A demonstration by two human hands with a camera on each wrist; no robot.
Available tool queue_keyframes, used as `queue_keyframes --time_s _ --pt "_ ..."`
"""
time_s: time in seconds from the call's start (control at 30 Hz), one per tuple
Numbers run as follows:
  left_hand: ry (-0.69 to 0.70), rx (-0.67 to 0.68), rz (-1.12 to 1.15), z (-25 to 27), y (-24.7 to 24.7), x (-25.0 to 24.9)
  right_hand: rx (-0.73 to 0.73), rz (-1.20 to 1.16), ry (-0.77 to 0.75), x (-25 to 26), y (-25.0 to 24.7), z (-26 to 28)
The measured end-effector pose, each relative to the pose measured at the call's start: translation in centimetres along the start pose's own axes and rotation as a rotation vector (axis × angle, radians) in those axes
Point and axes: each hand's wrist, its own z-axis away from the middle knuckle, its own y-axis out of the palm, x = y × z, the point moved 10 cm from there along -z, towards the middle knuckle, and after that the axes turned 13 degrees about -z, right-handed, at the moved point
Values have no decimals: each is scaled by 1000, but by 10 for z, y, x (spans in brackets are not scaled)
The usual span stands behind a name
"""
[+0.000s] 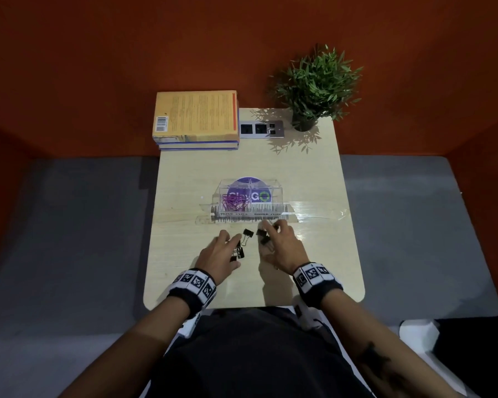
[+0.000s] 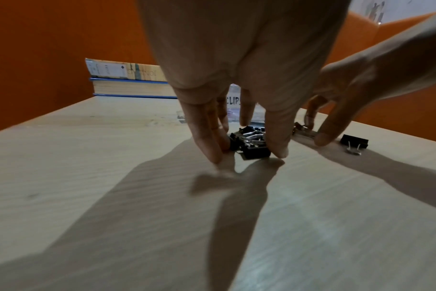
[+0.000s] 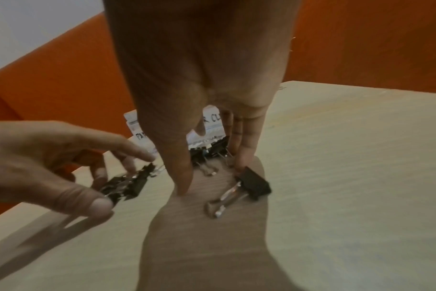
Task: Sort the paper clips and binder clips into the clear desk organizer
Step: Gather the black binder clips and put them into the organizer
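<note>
The clear desk organizer (image 1: 273, 193) stands mid-table, with pink paper clips (image 1: 235, 203) in its left compartment. Several black binder clips (image 1: 248, 233) lie scattered on the table in front of it. My left hand (image 1: 236, 246) pinches a small bunch of binder clips (image 2: 252, 146) between thumb and fingers, low over the table; the same bunch (image 3: 124, 185) shows in the right wrist view. My right hand (image 1: 268, 234) reaches down over other binder clips (image 3: 209, 152). Its thumb tip touches bare table, and one binder clip (image 3: 252, 185) lies beside its fingertips (image 3: 244, 159).
Stacked books (image 1: 196, 117) sit at the table's (image 1: 322, 254) back left. A power socket panel (image 1: 261, 129) and a potted plant (image 1: 316, 87) stand at the back right. Orange walls close in the back and sides. Clear tape (image 1: 319, 214) runs beside the organizer.
</note>
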Motion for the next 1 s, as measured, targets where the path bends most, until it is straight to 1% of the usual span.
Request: queue_keyframes --time_s 0.07,0.13,0.2,0.23,0.3,0.37,0.4,0.53,0.67,0.7,0.8,0.87,0.93,1.0 --pt "18 6 -21 -4 -1 -7 14 22 -69 10 10 -3" --pt "29 11 -45 -9 -3 -12 60 42 -140 17 18 -3" --pt "46 23 -92 -13 -4 -15 64 50 -166 19 15 1" --pt "58 35 -121 -16 -4 -15 40 56 -147 16 9 5" --pt "86 78 -158 -20 -3 -16 6 70 -51 4 0 14" --pt "102 117 -150 -23 -1 -16 23 55 35 -11 1 24" --pt "103 115 -135 -24 -2 -16 40 43 47 -14 5 27" --pt "87 22 -72 -20 -7 -13 25 -42 -28 -3 11 24" --pt "61 -22 -34 -14 -10 -9 6 -91 -83 19 4 13" --pt "56 -31 -25 -14 -11 -9 12 -84 -95 23 3 11" --pt "49 -55 -2 -14 -14 -11 64 76 -136 32 11 6" --pt "30 -67 9 -15 -16 -10 76 134 -150 33 16 1" --pt "1 -72 31 -15 -16 -6 55 131 -155 30 16 -4" --pt "-13 -80 53 -15 -16 -3 -8 75 -155 25 9 -7"
